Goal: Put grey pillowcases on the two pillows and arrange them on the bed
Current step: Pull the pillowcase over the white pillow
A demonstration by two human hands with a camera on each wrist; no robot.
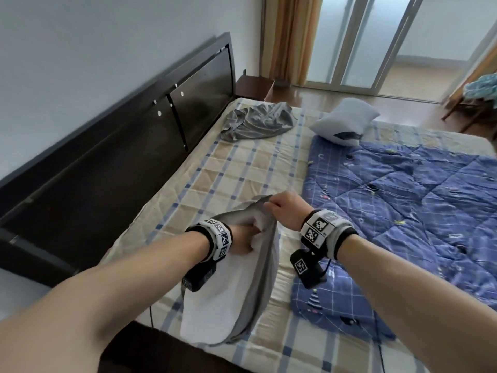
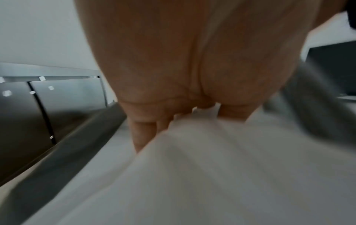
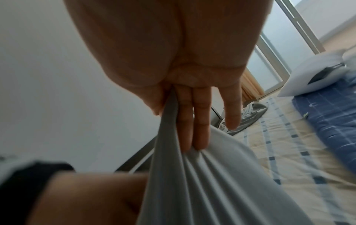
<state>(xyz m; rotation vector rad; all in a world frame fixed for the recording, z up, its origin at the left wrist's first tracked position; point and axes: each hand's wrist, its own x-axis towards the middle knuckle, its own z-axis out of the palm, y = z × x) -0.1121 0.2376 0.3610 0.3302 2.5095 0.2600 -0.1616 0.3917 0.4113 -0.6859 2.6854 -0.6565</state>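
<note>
Near bed edge: left hand (image 1: 243, 236) reaches into the opening of a grey pillowcase (image 1: 262, 275), fingers curled on the white pillow (image 1: 212, 300) partly inside it. Right hand (image 1: 286, 210) pinches the pillowcase rim between thumb and fingers (image 3: 194, 121), lifting it. Second grey pillowcase (image 1: 256, 121) lies crumpled by the dark headboard (image 1: 129, 135); second bare pillow (image 1: 345, 121) rests at the top edge of the blue quilt (image 1: 403, 205), on the checked sheet (image 1: 242, 162).
</note>
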